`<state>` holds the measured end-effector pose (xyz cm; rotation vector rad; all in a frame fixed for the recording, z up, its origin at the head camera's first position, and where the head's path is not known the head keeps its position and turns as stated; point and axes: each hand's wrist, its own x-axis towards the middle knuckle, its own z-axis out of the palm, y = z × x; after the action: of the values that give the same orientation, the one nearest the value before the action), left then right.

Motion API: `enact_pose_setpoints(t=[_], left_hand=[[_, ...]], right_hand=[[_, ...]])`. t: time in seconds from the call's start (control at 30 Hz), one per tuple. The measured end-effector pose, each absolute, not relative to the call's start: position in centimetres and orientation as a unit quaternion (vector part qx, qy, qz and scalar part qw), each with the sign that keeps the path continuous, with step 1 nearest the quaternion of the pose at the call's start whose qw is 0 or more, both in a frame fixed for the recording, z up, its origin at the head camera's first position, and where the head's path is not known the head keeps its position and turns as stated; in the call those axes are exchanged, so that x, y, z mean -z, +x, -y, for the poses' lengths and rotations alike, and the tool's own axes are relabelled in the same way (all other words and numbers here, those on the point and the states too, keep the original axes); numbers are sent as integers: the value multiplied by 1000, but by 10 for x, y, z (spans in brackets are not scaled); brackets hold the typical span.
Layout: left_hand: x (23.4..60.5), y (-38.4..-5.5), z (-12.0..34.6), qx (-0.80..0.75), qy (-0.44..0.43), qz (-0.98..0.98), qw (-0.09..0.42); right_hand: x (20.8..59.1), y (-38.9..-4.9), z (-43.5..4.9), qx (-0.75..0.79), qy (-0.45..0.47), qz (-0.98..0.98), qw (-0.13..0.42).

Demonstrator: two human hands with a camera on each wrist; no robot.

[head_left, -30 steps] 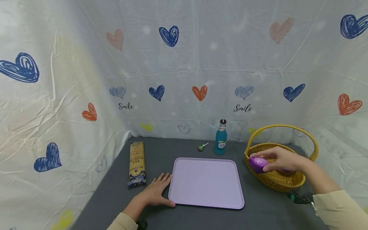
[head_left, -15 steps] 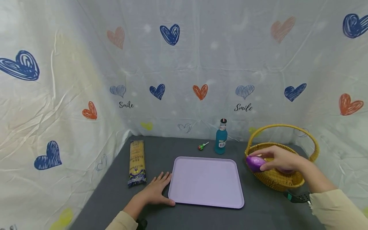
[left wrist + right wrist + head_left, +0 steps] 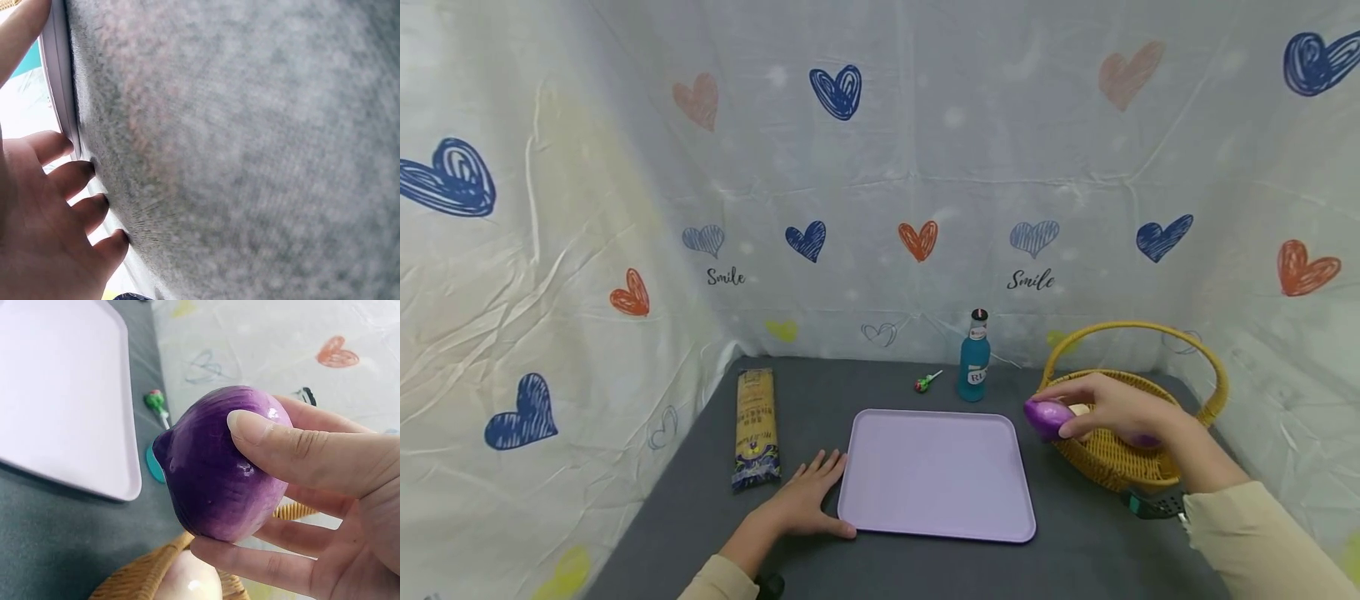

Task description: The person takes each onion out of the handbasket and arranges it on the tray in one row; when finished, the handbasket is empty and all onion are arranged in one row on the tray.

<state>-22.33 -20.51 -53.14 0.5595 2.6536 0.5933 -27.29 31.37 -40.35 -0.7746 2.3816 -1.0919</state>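
Note:
A glossy purple onion point(image 3: 219, 465) with a pointed tip is pinched by my right hand point(image 3: 1123, 408), thumb on one side and fingers on the other. In the head view it hangs at the left rim of the yellow wicker basket point(image 3: 1108, 467). Inside the basket, a pale rounded thing point(image 3: 190, 581) and another purple thing point(image 3: 1145, 442) are partly hidden. My left hand point(image 3: 805, 500) lies spread on the table, with its thumb and fingertips at the left edge of the lilac tray point(image 3: 936, 475).
A yellow packet point(image 3: 756, 429) lies left of the tray. Behind the tray are a lollipop point(image 3: 925, 382) and an upright blue bottle point(image 3: 973, 362). The basket's tall handle point(image 3: 1135, 325) arches over it. A white curtain point(image 3: 880, 167) with printed hearts hangs around the grey table.
My right hand has carried the onion left, from over the basket to its left rim, toward the tray. My left hand has stayed in place.

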Motion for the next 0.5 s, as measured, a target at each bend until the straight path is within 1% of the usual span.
enact_pose_setpoints(t=[0.07,0.17,0.5], left_hand=[[532,-224,206,-211,198,-940,181],[533,-224,206,-212,200,-940,178],[532,-223,205,-215,203,-939,176]], right_hand=[[403,-273,-311,407,-274,-845,214],[404,-273,-307,413,-271,-842,215],[406,-272,-294,373,-271,-869,181]])
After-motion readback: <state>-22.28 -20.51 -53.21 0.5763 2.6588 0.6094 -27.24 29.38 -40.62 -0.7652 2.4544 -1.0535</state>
